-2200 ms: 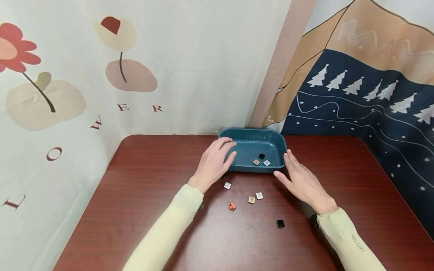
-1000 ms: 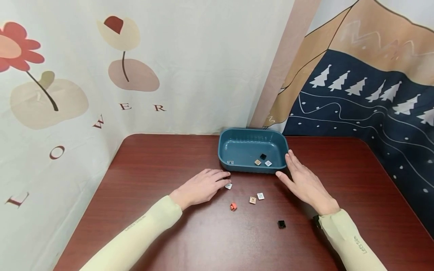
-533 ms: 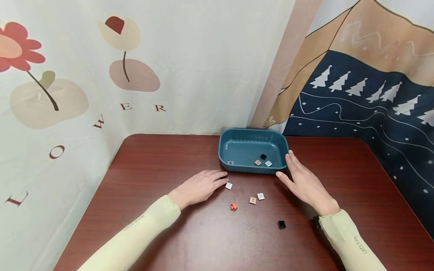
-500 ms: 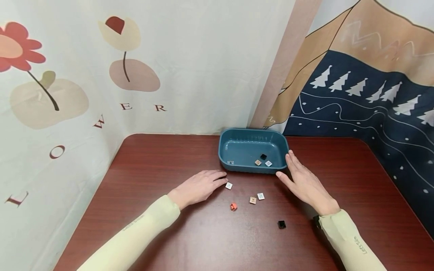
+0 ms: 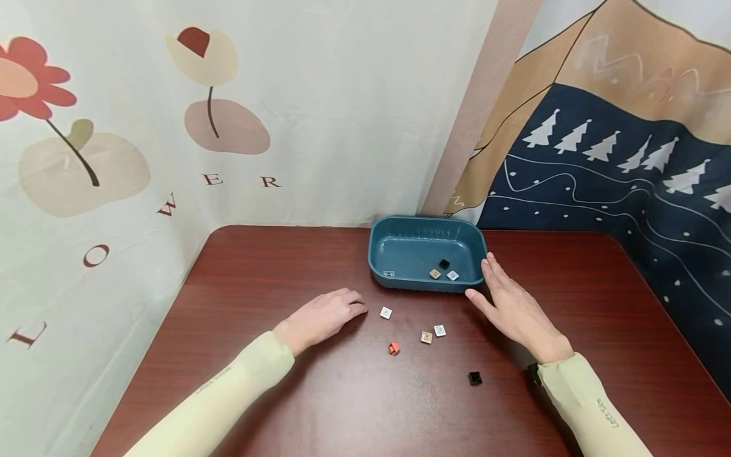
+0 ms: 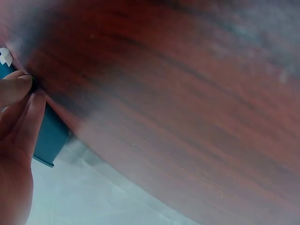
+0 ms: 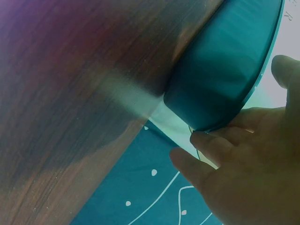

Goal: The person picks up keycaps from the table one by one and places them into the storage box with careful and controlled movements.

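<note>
In the head view my left hand is low over the table, left of a white keycap. In the left wrist view its thumb and fingertips pinch a small black keycap, mostly covered by the fingers. My right hand touches the right end of the blue plastic bin with straight fingers. Inside the bin lie a black keycap, a tan one, a white one and a small white-marked piece.
On the brown table lie an orange keycap, a tan keycap, a second white keycap and a black keycap nearer me. A printed curtain hangs behind the table's far edge.
My left hand came down from over the bin to the table beside the white keycap, then drew back to the left, its fingers closing together. The right hand has stayed at the bin.
</note>
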A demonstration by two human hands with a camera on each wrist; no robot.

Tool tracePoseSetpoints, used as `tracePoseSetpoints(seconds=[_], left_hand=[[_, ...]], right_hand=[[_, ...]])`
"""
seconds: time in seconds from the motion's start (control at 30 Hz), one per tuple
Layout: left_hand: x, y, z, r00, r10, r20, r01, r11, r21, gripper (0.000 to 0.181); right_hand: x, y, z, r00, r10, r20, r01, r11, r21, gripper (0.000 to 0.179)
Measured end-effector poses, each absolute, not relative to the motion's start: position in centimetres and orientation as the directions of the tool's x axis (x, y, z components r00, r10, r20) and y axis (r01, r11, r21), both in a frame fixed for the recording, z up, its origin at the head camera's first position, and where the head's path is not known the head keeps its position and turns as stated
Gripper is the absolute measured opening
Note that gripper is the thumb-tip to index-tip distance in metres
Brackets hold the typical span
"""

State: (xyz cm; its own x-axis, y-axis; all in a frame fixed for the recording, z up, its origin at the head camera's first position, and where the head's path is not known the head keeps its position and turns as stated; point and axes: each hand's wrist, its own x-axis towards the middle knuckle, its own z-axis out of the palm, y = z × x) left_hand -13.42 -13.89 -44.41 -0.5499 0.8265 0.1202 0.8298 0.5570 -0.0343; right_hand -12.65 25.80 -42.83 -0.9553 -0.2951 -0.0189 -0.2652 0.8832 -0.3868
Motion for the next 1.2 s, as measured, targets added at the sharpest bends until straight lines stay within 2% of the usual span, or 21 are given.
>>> tracePoseSetpoints(seconds=[0.3, 0.47, 0.6, 0.97, 1.2], left_hand=[[-13.2, -14.3, -44.3, -0.559, 0.812, 0.171, 0.825, 0.565, 0.012, 0.029], [-13.2, -14.1, -43.8, -0.563, 0.797, 0.221, 0.822, 0.566, 0.052, 0.016], [-13.3, -13.7, -43.4, -0.542, 0.79, 0.285, 0.835, 0.546, 0.074, 0.008], [-13.4, -12.7, -42.2, -0.477, 0.771, 0.421, 0.875, 0.463, 0.142, 0.023], [-13.7, -11.8, -41.8, -0.447, 0.754, 0.481, 0.886, 0.448, 0.121, 0.024]], right_hand=[[-12.8, 25.6, -42.8, -0.955, -0.297, -0.021, -0.266, 0.882, -0.39, 0.091], [-12.8, 25.5, -42.9, -0.954, -0.299, -0.018, -0.269, 0.881, -0.389, 0.091], [-12.7, 25.6, -42.9, -0.955, -0.296, -0.017, -0.267, 0.883, -0.386, 0.091], [-12.6, 25.6, -42.9, -0.957, -0.288, -0.022, -0.257, 0.884, -0.391, 0.091], [-12.7, 25.7, -42.9, -0.957, -0.288, -0.026, -0.255, 0.884, -0.392, 0.091]])
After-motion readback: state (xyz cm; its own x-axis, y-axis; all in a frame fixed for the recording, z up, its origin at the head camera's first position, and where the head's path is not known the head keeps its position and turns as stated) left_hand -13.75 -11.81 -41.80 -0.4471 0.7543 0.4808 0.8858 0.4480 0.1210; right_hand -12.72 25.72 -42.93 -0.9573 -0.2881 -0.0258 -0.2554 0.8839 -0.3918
